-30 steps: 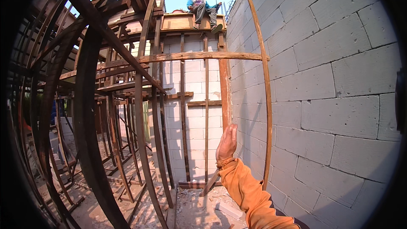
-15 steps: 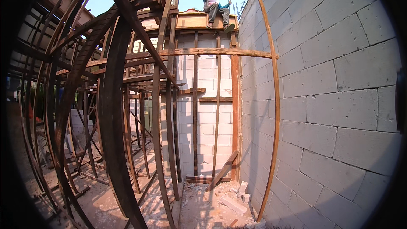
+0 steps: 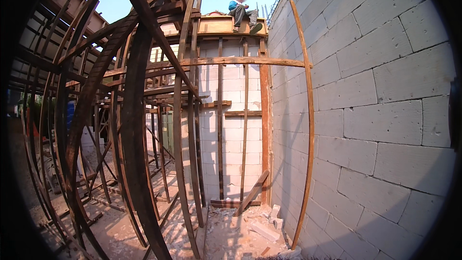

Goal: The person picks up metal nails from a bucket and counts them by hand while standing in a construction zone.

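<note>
Neither my left hand nor my right hand shows in the head view, so what they hold cannot be seen. Closest in the picture stands a thick dark wooden post (image 3: 133, 115), crossed by slanting timbers on the left. A horizontal wooden beam (image 3: 240, 60) runs from this scaffolding to a slim upright pole (image 3: 311, 135) beside the right wall. Above the far wall a person (image 3: 239, 12) in a blue top and grey trousers sits on the edge of wooden formwork (image 3: 207, 25), legs hanging down and hands near the chest.
A tall wall of pale blocks (image 3: 380, 120) rises along the right. The far block wall (image 3: 233, 149) has wooden props against it. At its foot a short board (image 3: 251, 193) leans at a slant, near broken block pieces (image 3: 264, 231) and rubble. Several scaffold posts crowd the left.
The seated person has brought both raised, spread arms in toward the body. My view has shifted slightly, with the right wall a little further left in the picture.
</note>
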